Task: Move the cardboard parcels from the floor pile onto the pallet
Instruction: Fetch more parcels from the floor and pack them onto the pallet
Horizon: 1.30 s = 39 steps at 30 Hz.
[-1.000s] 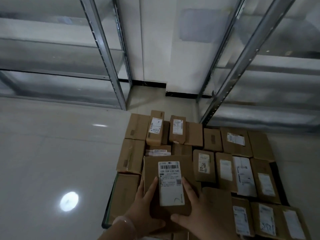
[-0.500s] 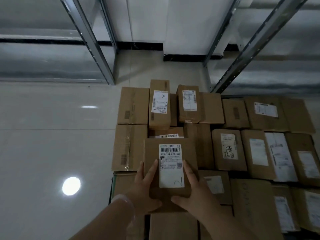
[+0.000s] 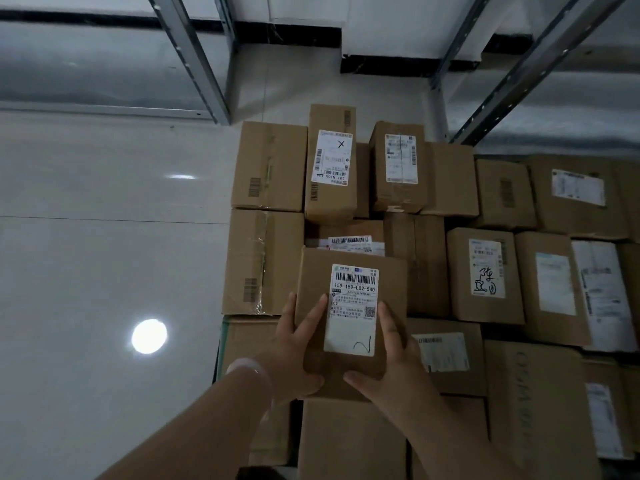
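Observation:
I hold a brown cardboard parcel (image 3: pixel 349 258) with a white shipping label marked 159-159-L02-540, just above the stacked parcels. My left hand (image 3: pixel 294 351) grips its left near corner, thumb along the near edge and fingers on top. My right hand (image 3: pixel 391 365) grips its right near corner the same way. Under and around it lie several cardboard parcels (image 3: pixel 266 261) packed in rows. The pallet's dark green edge (image 3: pixel 221 344) shows at the lower left of the stack; the rest of the pallet is hidden.
Glossy pale floor tiles (image 3: pixel 104 271) spread out to the left, with a bright lamp reflection. Metal shelving uprights (image 3: pixel 194 60) stand at the back left and back right (image 3: pixel 519 71). A white wall with a black skirting closes the back.
The view has tilted down and come closer to the stack. The held parcel has moved slightly forward over the boxes; both hands keep the same grip.

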Tool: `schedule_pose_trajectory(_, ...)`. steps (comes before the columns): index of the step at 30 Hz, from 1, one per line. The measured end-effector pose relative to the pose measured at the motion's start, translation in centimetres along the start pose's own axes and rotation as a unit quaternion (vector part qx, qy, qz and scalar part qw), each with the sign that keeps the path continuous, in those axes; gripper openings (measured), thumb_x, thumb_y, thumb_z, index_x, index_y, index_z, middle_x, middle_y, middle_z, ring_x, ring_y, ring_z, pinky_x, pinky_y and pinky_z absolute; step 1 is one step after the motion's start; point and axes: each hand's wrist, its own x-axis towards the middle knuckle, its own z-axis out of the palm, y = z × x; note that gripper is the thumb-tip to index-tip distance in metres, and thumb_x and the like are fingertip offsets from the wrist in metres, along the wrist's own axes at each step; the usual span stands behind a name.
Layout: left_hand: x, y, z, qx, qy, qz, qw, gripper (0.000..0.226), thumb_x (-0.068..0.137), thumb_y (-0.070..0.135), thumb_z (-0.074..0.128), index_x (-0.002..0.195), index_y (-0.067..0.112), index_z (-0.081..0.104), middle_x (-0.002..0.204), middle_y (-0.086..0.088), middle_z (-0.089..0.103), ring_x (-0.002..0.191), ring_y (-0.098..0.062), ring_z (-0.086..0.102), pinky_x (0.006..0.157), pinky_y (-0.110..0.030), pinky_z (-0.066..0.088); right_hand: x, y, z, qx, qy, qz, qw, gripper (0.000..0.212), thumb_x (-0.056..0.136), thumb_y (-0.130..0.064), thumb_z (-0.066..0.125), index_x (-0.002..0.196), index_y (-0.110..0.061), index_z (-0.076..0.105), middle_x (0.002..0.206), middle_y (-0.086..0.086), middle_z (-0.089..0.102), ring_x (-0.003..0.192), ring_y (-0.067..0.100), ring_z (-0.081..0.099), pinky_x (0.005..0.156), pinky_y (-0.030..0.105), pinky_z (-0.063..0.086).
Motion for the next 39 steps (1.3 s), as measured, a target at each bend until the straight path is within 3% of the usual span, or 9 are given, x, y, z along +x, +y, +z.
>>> schedule_pose_trajectory(10, -0.7, 0.9, 0.1, 0.015, -0.002, -0.027, 1.000, 0.129, 0.080, 0.030, 0.078, 0.105, 0.078, -0.039, 0.148, 0.012, -0.047, 0.148, -0.029, 0.020, 0.104, -0.032, 0.044, -0.3, 0.6, -0.2, -0.020, 0.019, -0.009, 1.000, 0.122, 0.074, -0.060, 0.077, 0.120, -0.075, -0.035, 0.160, -0.005, 0.003, 0.144, 0.026, 0.027, 0.108, 0.046, 0.039)
schedule_pose_trajectory(16, -2.8, 3.0, 0.8, 0.106, 0.075, -0.031, 0.991, 0.124, 0.076, 0.052, 0.077, 0.119, 0.067, -0.038, 0.133, 0.018, -0.056, 0.151, -0.026, -0.011, 0.121, -0.049, 0.018, -2.8, 1.2, -2.3, -0.073, 0.049, -0.041, 0.995, 0.118, 0.072, -0.066, 0.074, 0.136, -0.067, -0.025, 0.163, -0.013, -0.014, 0.152, 0.022, 0.004, 0.117, 0.051, 0.027)
schedule_pose_trajectory(23, -6.5, 4.9, 2.8, 0.145, 0.172, -0.040, 0.974, 0.121, 0.073, 0.070, 0.067, 0.115, 0.064, -0.047, 0.148, 0.012, -0.046, 0.149, -0.023, -0.020, 0.122, -0.051, 0.006, -7.4, 3.7, -5.1, -0.160, 0.043, -0.092, 0.982, 0.107, 0.078, -0.074, 0.062, 0.153, -0.047, -0.010, 0.164, -0.008, -0.017, 0.152, 0.020, -0.007, 0.122, 0.042, 0.006)
schedule_pose_trajectory(28, -9.5, 2.3, 6.9, 0.124, 0.219, -0.039, 0.967, 0.118, 0.074, 0.074, 0.061, 0.127, 0.060, -0.043, 0.132, 0.018, -0.060, 0.149, -0.020, -0.020, 0.121, -0.048, 0.008, -10.2, 6.5, -4.3, -0.205, 0.026, -0.086, 0.975, 0.108, 0.081, -0.071, 0.061, 0.153, -0.045, -0.016, 0.164, -0.006, -0.020, 0.151, 0.017, -0.014, 0.122, 0.039, 0.002)
schedule_pose_trajectory(34, -11.6, -3.2, 13.1, 0.161, 0.250, -0.023, 0.954, 0.121, 0.072, 0.078, 0.057, 0.130, 0.051, -0.046, 0.135, 0.013, -0.059, 0.150, -0.019, -0.016, 0.120, -0.040, 0.006, -12.6, 10.1, 0.5, -0.213, 0.059, -0.068, 0.973, 0.109, 0.080, -0.072, 0.061, 0.151, -0.048, -0.018, 0.163, -0.009, -0.021, 0.152, 0.020, -0.010, 0.121, 0.042, 0.011)
schedule_pose_trajectory(39, -11.4, -8.0, 17.2, 0.184, 0.232, -0.009, 0.955, 0.115, 0.075, 0.081, 0.051, 0.132, 0.050, -0.045, 0.134, 0.017, -0.058, 0.139, -0.009, -0.030, 0.121, -0.043, 0.002, -12.8, 13.1, 8.0, -0.245, 0.053, -0.086, 0.964, 0.112, 0.083, -0.069, 0.059, 0.130, -0.054, -0.041, 0.159, -0.010, -0.031, 0.150, 0.020, -0.019, 0.121, 0.044, 0.003)
